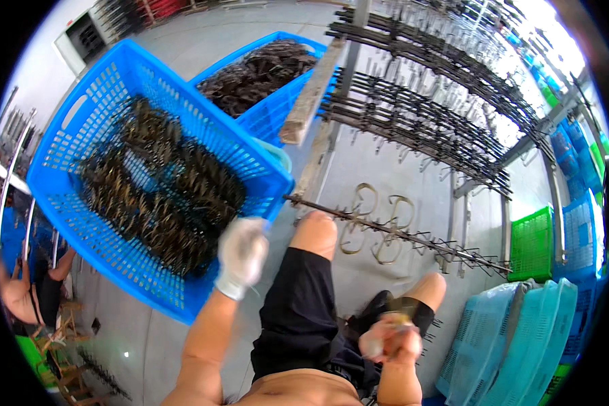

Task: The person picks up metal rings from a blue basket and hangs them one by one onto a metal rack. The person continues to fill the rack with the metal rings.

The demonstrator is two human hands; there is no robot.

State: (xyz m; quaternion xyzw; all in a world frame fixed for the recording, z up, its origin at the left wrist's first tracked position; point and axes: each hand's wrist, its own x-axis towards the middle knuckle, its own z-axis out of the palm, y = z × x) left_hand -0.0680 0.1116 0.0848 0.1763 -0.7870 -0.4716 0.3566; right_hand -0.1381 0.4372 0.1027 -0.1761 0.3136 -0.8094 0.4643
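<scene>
My left hand (243, 252), in a white glove, is over the near right rim of a large blue basket (149, 71); motion blur hides its fingers. Inside the basket lies a heap of dark and brass-coloured curved metal pieces (162, 183). My bare right hand (391, 338) is in front of my right knee, its fingers closed round a brass-coloured metal piece (404, 309), blurred. Ahead of my knees, a dark rod with hooks (413, 238) runs from the basket's corner toward the right. Several curved brass-coloured metal pieces (386, 252) hang from it.
A second blue basket (271, 122) with dark pieces stands behind the first. Ahead, a rack holds rows of hooked rods (413, 101), beside a wooden beam (312, 91). Teal baskets (521, 338) and a green basket (531, 243) stand at right. Another person (30, 294) sits at far left.
</scene>
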